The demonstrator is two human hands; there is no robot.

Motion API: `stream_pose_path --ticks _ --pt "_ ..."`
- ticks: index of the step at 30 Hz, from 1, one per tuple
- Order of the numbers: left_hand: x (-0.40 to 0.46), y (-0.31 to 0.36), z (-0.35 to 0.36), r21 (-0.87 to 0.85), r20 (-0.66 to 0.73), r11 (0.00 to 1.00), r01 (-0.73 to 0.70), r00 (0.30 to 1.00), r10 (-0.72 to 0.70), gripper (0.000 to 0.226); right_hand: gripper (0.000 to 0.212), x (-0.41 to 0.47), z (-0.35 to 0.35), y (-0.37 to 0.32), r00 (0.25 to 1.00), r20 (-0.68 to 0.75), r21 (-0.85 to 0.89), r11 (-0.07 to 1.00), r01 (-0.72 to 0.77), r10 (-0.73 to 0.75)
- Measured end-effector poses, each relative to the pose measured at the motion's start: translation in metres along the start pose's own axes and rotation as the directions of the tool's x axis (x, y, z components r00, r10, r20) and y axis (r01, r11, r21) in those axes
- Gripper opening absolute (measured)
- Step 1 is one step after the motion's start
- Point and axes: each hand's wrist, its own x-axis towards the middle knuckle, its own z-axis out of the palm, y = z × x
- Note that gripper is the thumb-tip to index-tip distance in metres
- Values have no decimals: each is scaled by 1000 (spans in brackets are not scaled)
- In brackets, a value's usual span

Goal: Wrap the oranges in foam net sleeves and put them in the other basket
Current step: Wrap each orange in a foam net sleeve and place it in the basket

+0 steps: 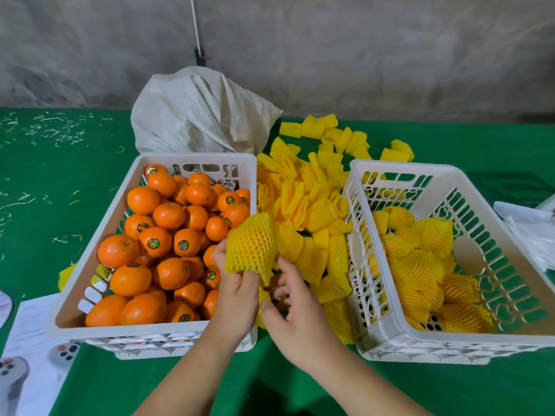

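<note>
A white basket [90, 253] on the left is full of bare oranges [172, 216]. The white basket [510, 223] on the right holds several oranges wrapped in yellow foam net sleeves [417, 270]. Between the baskets lies a heap of empty yellow sleeves [306, 190]. My left hand [237, 295] grips an orange in a yellow sleeve [252, 244], held above the gap by the left basket's right wall. My right hand [297, 313] is just below that sleeve with its fingers loosely curled, at the sleeve's lower edge; a firm hold is not plain.
A white woven sack [198, 112] stands behind the left basket. The table has a green cover [45, 181] strewn with small white scraps. Printed paper [33, 349] lies at the front left, white plastic [528, 223] at the far right. A grey wall rises behind.
</note>
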Motion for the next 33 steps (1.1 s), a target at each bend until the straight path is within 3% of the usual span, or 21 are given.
stream_pose_path --ticks 2,4,5,7,10,14,17,20,22,24,26,30,31,33 --pt "1 -6 -2 37 44 999 7 999 -8 68 62 3 -9 -1 992 13 266 956 -124 125" --pt "-1 -9 0 141 183 989 -32 983 6 92 89 11 -19 -2 964 108 585 769 -258 242" --pt "-4 -8 3 201 266 977 -75 964 19 100 103 16 -22 -2 959 131 612 740 -278 252" --pt "-10 -6 9 307 375 937 -166 926 42 104 121 23 -22 -2 957 73 520 808 -276 280" --pt "-12 -7 7 354 413 925 -139 911 -21 104 102 29 -25 8 953 -20 525 814 -247 301" --pt "-11 -3 0 173 495 984 -41 867 -51 92 103 30 -40 19 958 -91 465 862 -200 272" --pt "-9 -4 0 109 387 994 28 920 -68 65 104 37 -69 26 936 -210 422 890 -172 281" --pt "-8 -6 0 80 278 995 52 958 -72 43 117 50 -115 41 833 -468 384 917 -111 296" --pt "-5 -5 0 46 244 995 83 965 -92 41 119 59 -140 54 715 -579 439 889 -132 392" --pt "-2 -5 2 27 227 994 102 968 -105 39 117 66 -155 64 595 -605 572 808 -138 530" --pt "-1 -4 3 18 227 995 101 968 -103 38 121 71 -158 72 534 -624 618 779 -109 570" --pt "0 -4 5 6 225 995 104 969 -102 37 132 70 -145 83 540 -638 449 835 -318 549" --pt "2 -5 5 -3 201 994 107 974 -104 35 127 69 -143 84 570 -647 360 862 -357 506" --pt "9 -7 4 -51 118 989 136 985 -129 33 115 66 -141 84 699 -639 85 933 -350 321"
